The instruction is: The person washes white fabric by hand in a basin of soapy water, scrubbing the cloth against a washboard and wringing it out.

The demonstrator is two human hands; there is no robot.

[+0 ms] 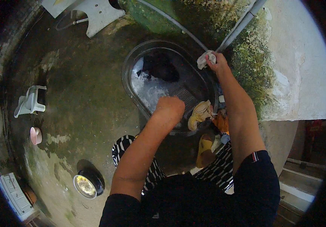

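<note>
My right hand (pixel 219 61) grips a crumpled whitish cloth (pixel 204 60) above the far right rim of a dark oval washtub (pixel 126 74). Over the near part of the tub, my left hand (pixel 170 106) is curled like a fist. Its fingers and palm are turned away, so whether it holds anything is hidden. Soapy water (pixel 151 90) fills much of the tub, with a dark cloth (pixel 161 66) lying in it. Beside my left hand shows a ridged washboard surface (pixel 186 96). A yellowish cream cloth (pixel 200 114) drapes over the near right rim.
Grey pipes (pixel 238 27) run down to the tub's far right, along a mossy wall (pixel 250 71). On the wet concrete floor to the left are a plastic stool (pixel 34 100), a pink container (pixel 36 135) and a black pot (pixel 98 183) with a tilted lid-like disc (pixel 85 186). Steps (pixel 299 181) lie at right.
</note>
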